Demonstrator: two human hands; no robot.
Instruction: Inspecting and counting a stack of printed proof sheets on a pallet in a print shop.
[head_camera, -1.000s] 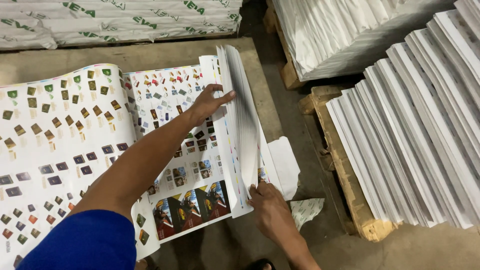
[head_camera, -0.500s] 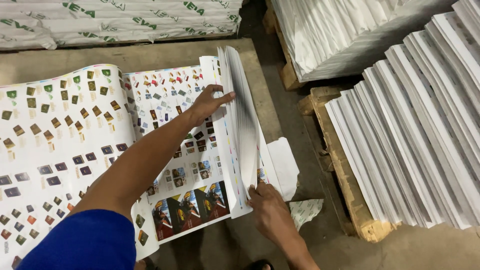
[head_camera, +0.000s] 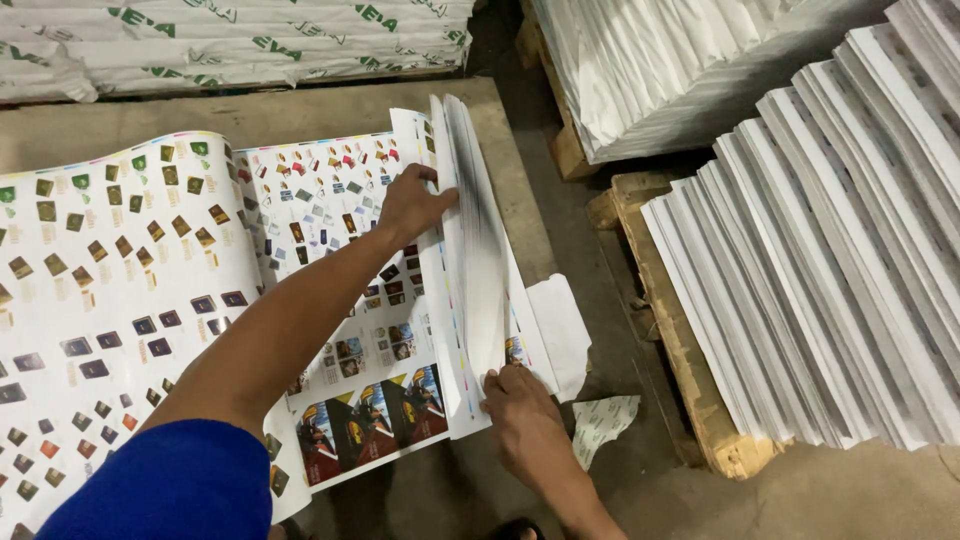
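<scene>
So the left hand (head_camera: 412, 205) sits mid-frame, palm flat and fingers spread on the printed sheets (head_camera: 330, 300), thumb tucked against the raised edge of the stack. The right hand (head_camera: 520, 410), lower centre, has its fingertips curled on the bottom corner of that lifted bundle of sheets (head_camera: 470, 240), which stands up on edge and fans out. Everything lies on a brown bench (head_camera: 300, 115). A torn scrap of paper (head_camera: 600, 425) is just right of the right hand. White paper stacks (head_camera: 830, 250) on a wooden pallet (head_camera: 680, 350) fill the right side.
</scene>
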